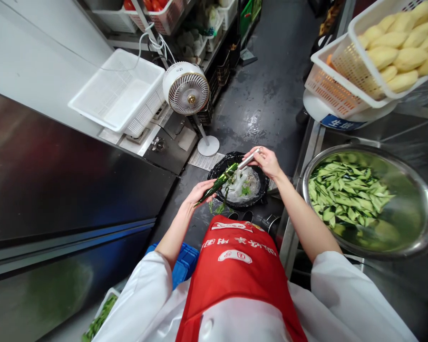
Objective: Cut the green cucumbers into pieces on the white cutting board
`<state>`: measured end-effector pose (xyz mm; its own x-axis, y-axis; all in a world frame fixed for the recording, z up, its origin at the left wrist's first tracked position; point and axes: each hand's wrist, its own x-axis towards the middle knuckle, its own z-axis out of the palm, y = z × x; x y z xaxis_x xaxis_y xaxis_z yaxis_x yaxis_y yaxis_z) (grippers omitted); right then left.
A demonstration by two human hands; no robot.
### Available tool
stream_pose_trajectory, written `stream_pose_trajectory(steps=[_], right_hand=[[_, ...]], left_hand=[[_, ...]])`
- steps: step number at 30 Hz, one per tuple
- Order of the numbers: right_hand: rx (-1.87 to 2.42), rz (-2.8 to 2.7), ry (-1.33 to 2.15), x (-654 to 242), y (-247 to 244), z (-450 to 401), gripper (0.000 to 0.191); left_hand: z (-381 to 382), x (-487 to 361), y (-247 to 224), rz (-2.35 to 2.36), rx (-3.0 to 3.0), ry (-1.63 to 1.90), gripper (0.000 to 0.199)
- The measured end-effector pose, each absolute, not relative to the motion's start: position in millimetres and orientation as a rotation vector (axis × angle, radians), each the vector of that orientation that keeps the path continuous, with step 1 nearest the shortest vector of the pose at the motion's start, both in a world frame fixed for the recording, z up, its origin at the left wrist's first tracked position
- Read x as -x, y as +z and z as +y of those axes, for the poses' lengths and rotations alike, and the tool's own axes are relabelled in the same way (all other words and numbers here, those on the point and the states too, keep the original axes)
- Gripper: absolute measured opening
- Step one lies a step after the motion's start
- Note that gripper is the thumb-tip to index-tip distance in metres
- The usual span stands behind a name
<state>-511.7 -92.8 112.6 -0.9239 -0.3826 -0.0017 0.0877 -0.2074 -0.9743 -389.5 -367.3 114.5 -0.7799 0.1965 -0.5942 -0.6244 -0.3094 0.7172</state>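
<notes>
A long dark green cucumber [219, 183] lies slantwise in my left hand [199, 192], its near end against the palm and fingers. My right hand [266, 161] grips the silver handle of a peeler [248, 159], whose head meets the far end of the cucumber, where paler flesh shows. Strips of green peel hang below the cucumber. Beneath both hands stands a round bin lined with a black bag [231, 202], holding clear plastic and some green scraps [245, 190].
To the right, a large steel bowl [419, 213] of sliced cucumber sits on the counter, behind it stacked baskets with peeled potatoes [395, 52]. A white fan [190, 92] stands on the floor ahead, beside a white basket [117, 90]. A blue crate [185, 263] is low at left.
</notes>
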Motion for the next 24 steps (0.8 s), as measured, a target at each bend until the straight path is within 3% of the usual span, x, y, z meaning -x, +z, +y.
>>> stream_pose_trajectory(steps=[7,13,18,24], right_hand=[[0.248,2.155,-2.283,535.7,108.6,-61.6,0.041],[0.311,1.940,-2.316,510.5,137.0,-80.0,0.042],[0.387,1.698,-2.149,492.2,132.5,-100.9,0.044],[0.239,1.992,-2.350,515.5,120.2,-71.1,0.037]], left_hand=[[-375.6,378.3,117.1,1.360,0.491,2.137,0.058],[-363.1,382.1,106.6,1.373,0.517,2.133,0.052],[-361.7,383.6,104.1,1.393,0.360,2.114,0.061],[-377.5,372.8,105.6,1.382,0.257,2.133,0.068]])
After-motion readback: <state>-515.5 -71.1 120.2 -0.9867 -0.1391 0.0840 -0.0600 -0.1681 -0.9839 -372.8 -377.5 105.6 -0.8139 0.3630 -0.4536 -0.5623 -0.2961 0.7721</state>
